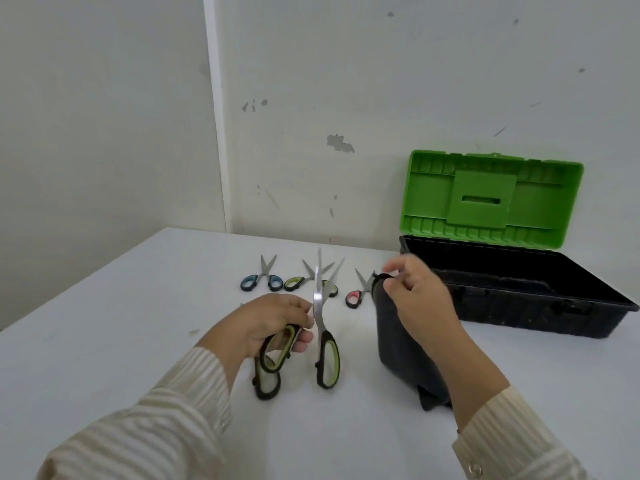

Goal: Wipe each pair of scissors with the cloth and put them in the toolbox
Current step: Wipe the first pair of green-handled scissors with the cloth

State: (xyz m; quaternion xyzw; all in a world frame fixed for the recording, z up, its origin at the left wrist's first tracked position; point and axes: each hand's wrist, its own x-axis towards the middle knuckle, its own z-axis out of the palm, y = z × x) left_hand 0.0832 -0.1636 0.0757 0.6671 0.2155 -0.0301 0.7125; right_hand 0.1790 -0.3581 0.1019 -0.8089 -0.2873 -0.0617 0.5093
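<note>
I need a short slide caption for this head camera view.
Left hand holds green-handled scissors, right hand pinches dark cloth beside open toolbox.

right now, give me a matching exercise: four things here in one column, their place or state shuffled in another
1 large green-and-black-handled steel scissors
2 dark grey cloth
3 small blue-handled scissors
4 black plastic toolbox with green lid

a stands open at the right
b gripped by the left hand
c leftmost in the far row
d pinched by the right hand

Pairs: 1-b, 2-d, 3-c, 4-a
</note>
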